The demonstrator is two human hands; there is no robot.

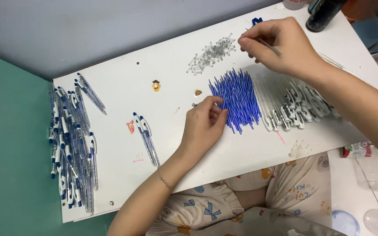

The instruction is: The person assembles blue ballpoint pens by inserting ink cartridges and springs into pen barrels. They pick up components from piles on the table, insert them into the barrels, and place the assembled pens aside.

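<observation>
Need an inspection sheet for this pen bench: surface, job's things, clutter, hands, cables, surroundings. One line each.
Surface: white table, a few small stickers and pink marks on it.
Job's things: blue refills fanned at centre; small metal springs piled behind them; white pen barrels in a row to the right; finished pens heaped at the left edge, two more pens lying apart.
Clutter: dark bottle at the far corner; clear plastic containers lower right.
Hands: left hand at the refills' near edge; right hand pinching a thin rod-like piece.
Cables: nothing seen.
Surroundings: grey wall, green floor.
</observation>
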